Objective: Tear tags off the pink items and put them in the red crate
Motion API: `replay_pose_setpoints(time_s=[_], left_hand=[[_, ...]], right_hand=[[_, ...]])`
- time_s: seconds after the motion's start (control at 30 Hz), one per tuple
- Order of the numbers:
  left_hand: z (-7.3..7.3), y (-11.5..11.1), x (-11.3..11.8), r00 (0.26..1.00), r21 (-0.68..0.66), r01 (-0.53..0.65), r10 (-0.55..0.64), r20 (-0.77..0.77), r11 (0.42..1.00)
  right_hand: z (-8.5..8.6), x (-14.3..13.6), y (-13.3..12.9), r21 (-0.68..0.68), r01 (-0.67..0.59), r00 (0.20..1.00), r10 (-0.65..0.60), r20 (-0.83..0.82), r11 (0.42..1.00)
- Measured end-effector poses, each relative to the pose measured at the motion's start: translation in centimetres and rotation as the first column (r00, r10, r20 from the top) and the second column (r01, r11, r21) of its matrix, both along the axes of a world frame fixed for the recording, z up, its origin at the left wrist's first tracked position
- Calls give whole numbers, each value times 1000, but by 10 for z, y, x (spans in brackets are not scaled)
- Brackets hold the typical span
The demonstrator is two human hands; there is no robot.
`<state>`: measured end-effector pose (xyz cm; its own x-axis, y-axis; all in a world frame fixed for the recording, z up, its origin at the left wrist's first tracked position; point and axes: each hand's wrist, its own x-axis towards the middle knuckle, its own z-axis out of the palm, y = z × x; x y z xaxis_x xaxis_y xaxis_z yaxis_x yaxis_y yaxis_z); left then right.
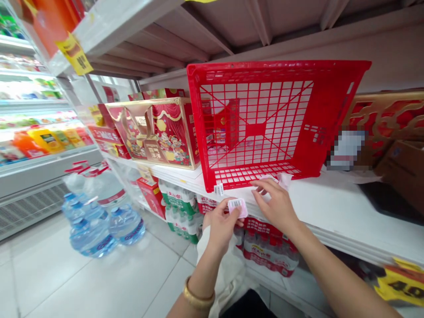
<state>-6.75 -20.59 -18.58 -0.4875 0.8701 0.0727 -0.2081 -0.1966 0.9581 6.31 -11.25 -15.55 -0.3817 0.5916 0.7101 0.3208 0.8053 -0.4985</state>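
Note:
My left hand pinches a small pinkish-white barcode label between thumb and fingers, in front of the shelf edge. My right hand is a little to the right and higher, its thumb and fingers apart and slightly bent; I see nothing held in it. Just past its knuckles lies a crumpled white paper strip. Behind both hands a red plastic basket rests on its side on the white shelf, its open side facing me. Another small barcode tag sits by the basket's lower left corner.
Red gift boxes stand left of the basket; cardboard boxes and a black flat object are at the right. Below are packs of bottled water. Large water jugs stand on the floor. A yellow price tag juts out lower right.

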Motion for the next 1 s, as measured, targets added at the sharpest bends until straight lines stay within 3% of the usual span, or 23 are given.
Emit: replay_pose_setpoints(time_s=[0.1,0.23,0.37,0.5,0.67,0.83,1.0], left_hand=[[-9,-8,-15,993,0,-76,76,93,997],[-15,-14,-27,978,-26,-86,89,191,996],[-17,-16,-35,962,-57,-87,99,254,995],[-20,-15,-39,953,-60,-83,97,286,995],[-21,-15,-39,953,-46,-63,73,294,997],[-18,-19,-36,958,49,-32,17,285,998],[-13,-23,-30,948,73,45,-66,310,996]], right_hand=[[6,-36,3,-46,-95,991,99,89,994],[7,-73,12,-82,-111,960,128,250,990],[5,-89,16,-112,-43,927,81,365,993],[3,-93,16,-109,5,932,35,360,994],[-1,-90,15,-117,-21,965,51,256,993],[-4,-74,8,-223,-98,993,111,45,970],[-4,-42,-15,-463,-258,921,70,-384,848]])
